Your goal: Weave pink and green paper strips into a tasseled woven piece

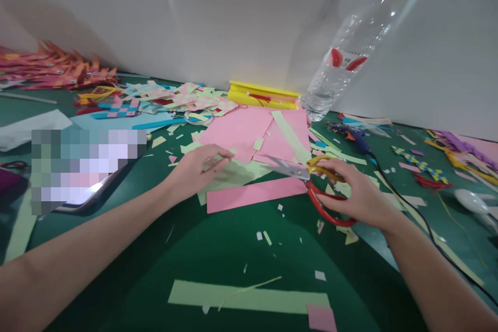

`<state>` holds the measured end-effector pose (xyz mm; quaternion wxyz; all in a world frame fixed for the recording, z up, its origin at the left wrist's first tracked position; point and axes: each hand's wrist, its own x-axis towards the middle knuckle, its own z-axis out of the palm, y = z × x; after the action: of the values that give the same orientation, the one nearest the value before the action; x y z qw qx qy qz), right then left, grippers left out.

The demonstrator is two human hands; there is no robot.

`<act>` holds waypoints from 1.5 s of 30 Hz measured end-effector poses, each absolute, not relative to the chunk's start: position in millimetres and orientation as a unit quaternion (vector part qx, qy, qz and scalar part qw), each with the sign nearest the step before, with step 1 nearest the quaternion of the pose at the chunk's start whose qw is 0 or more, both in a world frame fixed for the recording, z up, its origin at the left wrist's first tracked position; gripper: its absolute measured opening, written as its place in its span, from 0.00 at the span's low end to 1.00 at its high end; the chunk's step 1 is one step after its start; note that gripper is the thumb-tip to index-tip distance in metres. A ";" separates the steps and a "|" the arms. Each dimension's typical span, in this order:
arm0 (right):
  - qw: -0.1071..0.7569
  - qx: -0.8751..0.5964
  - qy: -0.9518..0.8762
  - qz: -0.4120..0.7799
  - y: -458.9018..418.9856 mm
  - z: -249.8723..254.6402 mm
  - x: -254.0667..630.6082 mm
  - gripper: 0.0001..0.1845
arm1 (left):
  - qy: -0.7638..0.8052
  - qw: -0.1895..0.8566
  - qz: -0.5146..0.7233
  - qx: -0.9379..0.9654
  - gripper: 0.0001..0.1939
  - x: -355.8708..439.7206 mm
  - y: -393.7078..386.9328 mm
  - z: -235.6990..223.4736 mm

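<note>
My right hand [356, 189] holds a pair of scissors [295, 170] by its red and yellow handles, the blades parted and pointing left. Beneath the blades lies a long pink paper strip [254, 196]. My left hand [200, 168] hovers over the left end of a pale green sheet [233, 179]; its fingers are loosely bent with gaps between them and I see nothing in them. Beyond both hands, large pink sheets [237, 129] lie flat, with a narrow green strip [290, 137] across them. Nearer to me rests another pale green strip [249, 296], a small pink piece [321, 317] at its right end.
A tilted plastic bottle [342, 62] leans on the wall behind a glue gun [352, 136] with a black cord. To the left lies a phone-like device [89, 171], partly blurred. Paper strips [187, 97], a yellow folded piece [264, 94] and orange paper spikes [58, 67] line the back.
</note>
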<state>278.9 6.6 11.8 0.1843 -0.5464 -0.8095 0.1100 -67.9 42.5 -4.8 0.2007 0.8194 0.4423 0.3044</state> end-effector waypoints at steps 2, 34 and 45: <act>0.211 -0.576 -0.789 0.038 15.1 4.4 283.4 0.26 | 0.409 0.150 0.289 0.852 0.15 -64.8 37.1 -4.4; 0.171 -0.353 -0.919 -0.044 -9.2 2.5 215.3 0.13 | 0.236 -0.192 0.169 0.938 0.17 -52.7 9.6 1.3; 0.243 -0.387 -0.887 -0.064 1.5 16.4 209.9 0.14 | 0.322 -0.029 0.334 0.886 0.18 -56.0 11.7 3.2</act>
<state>209.9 1.5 16.4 0.2435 -0.3869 -0.8871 -0.0642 -56.0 11.7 3.2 -0.0288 0.8856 0.3219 0.3336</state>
